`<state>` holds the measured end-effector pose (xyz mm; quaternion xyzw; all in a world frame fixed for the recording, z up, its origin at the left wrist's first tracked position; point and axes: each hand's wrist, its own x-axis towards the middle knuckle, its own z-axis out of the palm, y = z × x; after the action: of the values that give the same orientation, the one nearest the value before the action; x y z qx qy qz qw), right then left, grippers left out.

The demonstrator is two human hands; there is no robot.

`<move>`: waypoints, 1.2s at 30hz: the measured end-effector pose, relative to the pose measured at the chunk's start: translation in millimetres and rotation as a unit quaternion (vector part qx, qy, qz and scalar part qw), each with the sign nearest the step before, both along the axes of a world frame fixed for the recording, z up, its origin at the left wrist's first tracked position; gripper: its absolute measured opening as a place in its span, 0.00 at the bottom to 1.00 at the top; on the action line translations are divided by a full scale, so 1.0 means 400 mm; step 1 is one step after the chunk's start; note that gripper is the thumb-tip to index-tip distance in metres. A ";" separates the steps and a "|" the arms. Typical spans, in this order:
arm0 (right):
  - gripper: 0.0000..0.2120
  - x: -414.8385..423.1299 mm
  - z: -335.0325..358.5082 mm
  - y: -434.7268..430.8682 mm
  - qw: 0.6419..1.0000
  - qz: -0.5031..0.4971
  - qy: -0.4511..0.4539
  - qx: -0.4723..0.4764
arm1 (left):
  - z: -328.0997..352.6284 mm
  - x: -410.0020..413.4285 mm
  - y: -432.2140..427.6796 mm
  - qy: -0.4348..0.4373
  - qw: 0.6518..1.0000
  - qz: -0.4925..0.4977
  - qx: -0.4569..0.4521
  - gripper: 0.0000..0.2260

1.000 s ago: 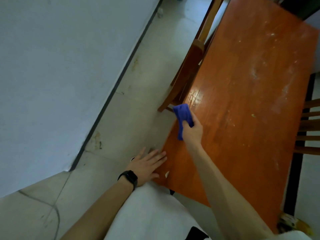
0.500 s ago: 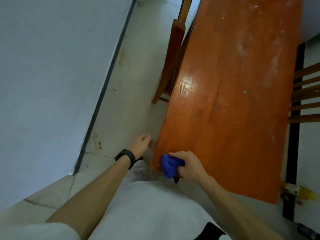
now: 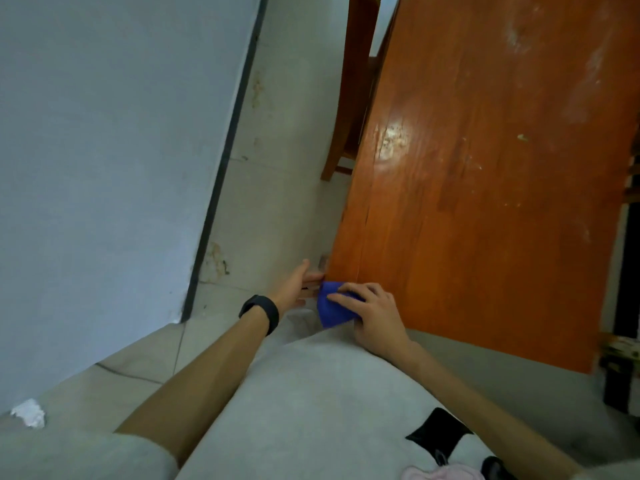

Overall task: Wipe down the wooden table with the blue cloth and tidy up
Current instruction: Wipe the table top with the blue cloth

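Overhead, an orange wooden table (image 3: 485, 202) is seen beside a wooden chair (image 3: 349, 98) on a pale tiled floor (image 3: 277, 202). At the table's near left corner, a blue cloth (image 3: 330, 310) is pressed under the flat, spread right hand (image 3: 375, 315). The left hand (image 3: 298, 284), with a black wristband (image 3: 261, 313), is cupped open just below that edge.
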<state>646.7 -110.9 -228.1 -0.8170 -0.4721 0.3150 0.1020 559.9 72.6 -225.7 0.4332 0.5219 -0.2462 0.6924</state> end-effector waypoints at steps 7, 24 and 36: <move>0.30 0.117 0.084 0.071 0.988 -0.142 0.052 0.023 | 0.016 -0.066 -0.039 -0.012 1.000 0.021 0.008 0.26; 0.35 0.205 0.056 -0.261 0.914 -0.403 -0.032 0.043 | -0.015 -0.075 -0.239 -0.077 0.752 -0.502 0.421 0.28; 0.29 -0.038 0.003 -0.366 0.936 -0.281 0.211 0.006 | 0.024 -0.029 -0.249 0.020 0.687 -0.592 0.421 0.32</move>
<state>631.5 -257.3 -227.0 -0.8305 -0.1930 0.4359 0.2882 548.3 -27.0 -216.2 0.8929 0.2200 -0.3682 0.1372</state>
